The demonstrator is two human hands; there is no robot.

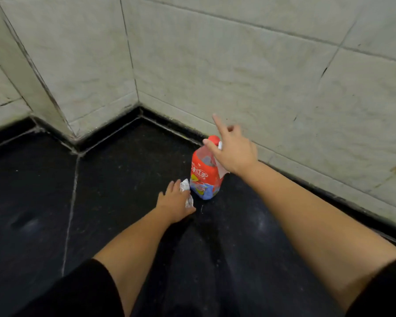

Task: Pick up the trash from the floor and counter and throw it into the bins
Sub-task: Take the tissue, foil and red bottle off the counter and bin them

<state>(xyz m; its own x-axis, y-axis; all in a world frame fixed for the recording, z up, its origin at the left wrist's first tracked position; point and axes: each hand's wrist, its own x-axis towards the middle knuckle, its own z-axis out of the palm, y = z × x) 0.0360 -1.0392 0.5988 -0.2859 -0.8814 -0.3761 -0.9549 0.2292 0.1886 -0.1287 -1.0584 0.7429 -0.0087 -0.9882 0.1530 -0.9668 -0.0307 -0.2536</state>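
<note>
A plastic bottle with a red cap and a red and blue label stands upright on the black floor near the wall. My right hand hovers at its neck with fingers spread, the index finger raised; something white shows under the palm, and I cannot tell whether the hand holds it. My left hand is low on the floor just left of the bottle's base, closed on a crumpled silvery wrapper.
Pale tiled walls meet in a corner behind the bottle, with a jutting wall edge to the left. Dark floor tiles spread left and toward me. No bin is in view.
</note>
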